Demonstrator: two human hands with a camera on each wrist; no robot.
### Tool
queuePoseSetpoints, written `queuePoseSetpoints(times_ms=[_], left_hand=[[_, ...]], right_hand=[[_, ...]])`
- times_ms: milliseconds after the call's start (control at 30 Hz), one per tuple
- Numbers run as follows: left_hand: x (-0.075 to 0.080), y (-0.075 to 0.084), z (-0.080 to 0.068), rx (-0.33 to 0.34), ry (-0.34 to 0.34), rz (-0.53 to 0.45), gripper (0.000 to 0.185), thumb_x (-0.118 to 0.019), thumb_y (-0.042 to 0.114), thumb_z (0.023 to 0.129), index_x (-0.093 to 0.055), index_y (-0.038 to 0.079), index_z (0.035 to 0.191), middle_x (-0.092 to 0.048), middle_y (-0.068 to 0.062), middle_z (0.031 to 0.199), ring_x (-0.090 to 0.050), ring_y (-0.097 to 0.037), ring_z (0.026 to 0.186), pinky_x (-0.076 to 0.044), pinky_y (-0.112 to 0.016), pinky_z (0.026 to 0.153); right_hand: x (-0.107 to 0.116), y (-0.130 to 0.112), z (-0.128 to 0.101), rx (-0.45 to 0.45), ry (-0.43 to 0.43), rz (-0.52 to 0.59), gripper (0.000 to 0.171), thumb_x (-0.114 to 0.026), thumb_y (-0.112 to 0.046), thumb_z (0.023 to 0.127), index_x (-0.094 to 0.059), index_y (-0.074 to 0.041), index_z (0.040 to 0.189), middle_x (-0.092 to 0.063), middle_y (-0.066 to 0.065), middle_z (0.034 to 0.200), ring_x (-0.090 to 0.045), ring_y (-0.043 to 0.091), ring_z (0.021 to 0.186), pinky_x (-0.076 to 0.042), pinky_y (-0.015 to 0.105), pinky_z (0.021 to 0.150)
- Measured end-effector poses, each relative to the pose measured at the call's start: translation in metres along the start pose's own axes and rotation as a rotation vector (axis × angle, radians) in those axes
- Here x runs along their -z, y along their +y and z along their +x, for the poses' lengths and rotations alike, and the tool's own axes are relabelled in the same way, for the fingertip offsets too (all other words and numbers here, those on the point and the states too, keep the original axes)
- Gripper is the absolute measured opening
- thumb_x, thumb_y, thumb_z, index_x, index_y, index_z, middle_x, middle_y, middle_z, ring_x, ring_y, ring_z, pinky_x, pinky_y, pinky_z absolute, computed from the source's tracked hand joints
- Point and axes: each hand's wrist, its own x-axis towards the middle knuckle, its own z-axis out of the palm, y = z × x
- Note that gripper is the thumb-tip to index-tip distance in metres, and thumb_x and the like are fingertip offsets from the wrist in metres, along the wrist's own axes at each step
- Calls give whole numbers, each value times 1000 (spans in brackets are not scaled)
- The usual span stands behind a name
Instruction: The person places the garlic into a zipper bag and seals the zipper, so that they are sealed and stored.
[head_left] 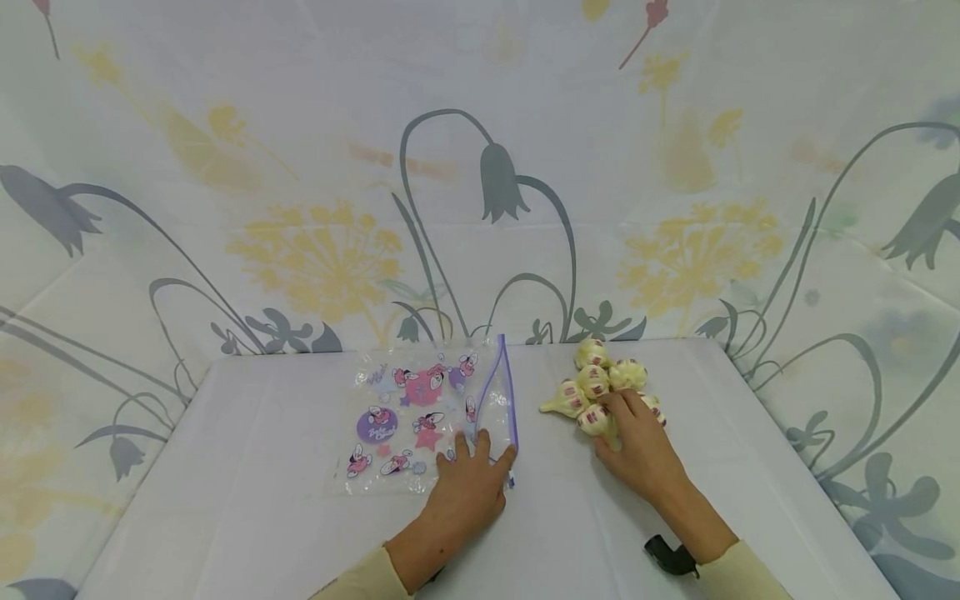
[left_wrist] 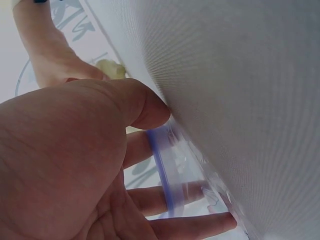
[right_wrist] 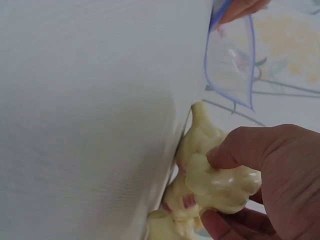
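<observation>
A clear zip bag [head_left: 420,417] printed with pink and purple cartoons lies flat in the middle of the white table [head_left: 247,500]. Its purple zip edge [head_left: 501,383] stands up as an open mouth on the right side. My left hand [head_left: 480,467] rests on the bag's near right corner. The zip strip [left_wrist: 162,175] runs between the thumb and the fingers of my left hand [left_wrist: 165,150], which pinch it. To the right lies a pile of pale garlic bulbs [head_left: 596,375]. My right hand [head_left: 626,421] is on that pile and grips one garlic bulb [right_wrist: 230,182]; more bulbs [right_wrist: 200,132] lie beside it.
A floral cloth backdrop [head_left: 480,167] rises behind and beside the table. The table's far edge runs just behind the bag and the garlic. A black strap [head_left: 667,557] sits on my right wrist. White tabletop shows to the left of the bag and near the front edge.
</observation>
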Motion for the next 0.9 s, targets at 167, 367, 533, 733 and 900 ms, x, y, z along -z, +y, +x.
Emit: queuePoseSetpoints(times_ms=[167, 367, 533, 733, 900], left_hand=[[0, -1, 0, -3, 9, 19, 52, -75, 33, 95, -65, 26, 146, -61, -21, 142, -59, -52, 129, -58, -66, 87], [2, 0, 1, 2, -23, -14, 52, -73, 31, 97, -64, 26, 147, -59, -22, 144, -57, -54, 131, -57, -68, 89], [4, 0, 1, 4, -42, -7, 52, -74, 32, 97, -64, 26, 147, -59, -22, 144, -57, -53, 132, -57, -68, 89], [3, 0, 1, 4, -48, 1, 52, -73, 33, 98, -63, 27, 148, -59, -22, 145, -57, -53, 133, -57, -67, 90], [1, 0, 1, 3, -35, 12, 51, -74, 34, 97, -64, 27, 147, -60, -21, 144, -58, -53, 131, -57, -67, 88]], right_hand=[[3, -5, 3, 34, 16, 6, 54, -87, 4, 73, -64, 3, 121, -62, 16, 119, -62, 32, 107, -57, 49, 87], [7, -12, 4, 21, 4, 8, 55, -88, 3, 73, -64, 3, 123, -62, 14, 119, -61, 29, 106, -56, 47, 87], [8, -18, 7, 49, 27, 20, 57, -88, 2, 72, -64, 2, 124, -62, 15, 118, -61, 29, 105, -56, 47, 86], [6, -24, 12, 90, 44, 42, 53, -86, 1, 73, -64, 0, 120, -62, 13, 119, -62, 28, 107, -57, 44, 85], [2, -31, 17, 120, 47, 74, 53, -85, 2, 73, -65, 1, 122, -62, 12, 118, -62, 25, 106, -54, 40, 89]])
